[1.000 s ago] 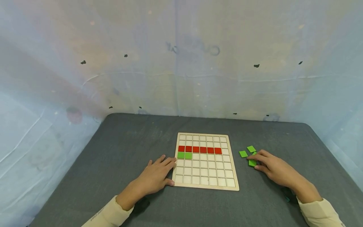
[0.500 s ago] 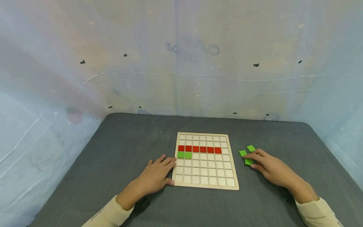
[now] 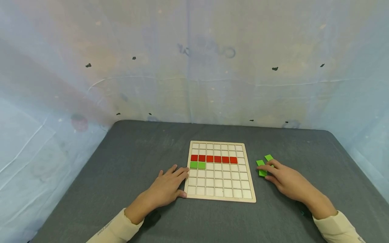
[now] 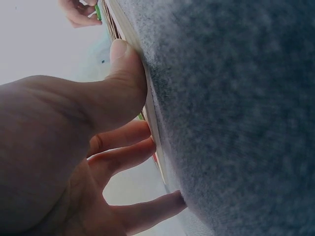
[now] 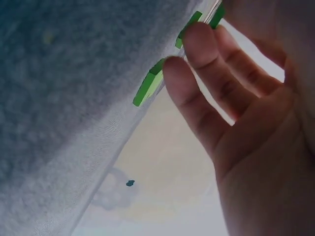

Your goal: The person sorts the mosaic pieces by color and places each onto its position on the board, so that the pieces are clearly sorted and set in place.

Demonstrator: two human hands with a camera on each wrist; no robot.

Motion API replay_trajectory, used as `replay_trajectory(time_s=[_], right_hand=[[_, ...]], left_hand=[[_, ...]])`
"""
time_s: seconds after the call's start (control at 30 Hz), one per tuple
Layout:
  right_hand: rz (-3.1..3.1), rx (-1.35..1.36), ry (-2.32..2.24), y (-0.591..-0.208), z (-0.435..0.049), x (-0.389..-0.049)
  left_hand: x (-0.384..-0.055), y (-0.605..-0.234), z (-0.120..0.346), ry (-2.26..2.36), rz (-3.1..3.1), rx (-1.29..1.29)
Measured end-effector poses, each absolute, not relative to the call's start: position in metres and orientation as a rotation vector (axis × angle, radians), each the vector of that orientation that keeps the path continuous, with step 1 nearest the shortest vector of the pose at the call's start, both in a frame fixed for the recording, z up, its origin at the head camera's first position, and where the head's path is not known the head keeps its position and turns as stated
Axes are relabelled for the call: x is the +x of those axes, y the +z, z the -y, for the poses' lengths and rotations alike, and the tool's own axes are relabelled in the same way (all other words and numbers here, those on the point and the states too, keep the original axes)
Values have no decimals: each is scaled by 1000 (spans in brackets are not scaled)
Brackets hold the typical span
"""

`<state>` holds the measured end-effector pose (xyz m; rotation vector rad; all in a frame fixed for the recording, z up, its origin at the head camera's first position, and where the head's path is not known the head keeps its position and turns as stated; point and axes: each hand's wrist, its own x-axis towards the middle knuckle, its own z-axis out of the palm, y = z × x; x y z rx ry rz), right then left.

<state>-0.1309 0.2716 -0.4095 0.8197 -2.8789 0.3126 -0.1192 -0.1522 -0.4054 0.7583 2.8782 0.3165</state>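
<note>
A wooden grid board [image 3: 223, 199] lies flat on the table, with a row of red square tiles [image 3: 214, 159] and two green tiles [image 3: 198, 165] set below its left end. My left hand [image 3: 165, 189] rests along the board's left edge, fingers spread; the left wrist view shows thumb and fingertips against that edge. To the right of the board, my right hand [image 3: 288, 180] has thumb and fingers bent around a loose green tile [image 3: 262, 173]. Another green tile [image 3: 260, 162] lies beside its fingertips, and a further one [image 3: 268, 157] is just behind. The hand partly covers this group.
The dark grey table [image 3: 152, 141] has rounded far corners. A pale hanging sheet [image 3: 194, 67] with small dark spots encloses the table at the back and sides.
My right hand has slid a little left toward the board, and the green tile at its fingertips has shifted left with it. The left hand and the board stay in place.
</note>
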Motion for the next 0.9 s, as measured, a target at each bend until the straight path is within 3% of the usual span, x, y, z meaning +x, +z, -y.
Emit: replay_trajectory(time_s=[0.9], right_hand=[[2832, 870, 332, -412, -257, -133]], left_hand=[[-119, -403, 152, 328, -2860, 743]])
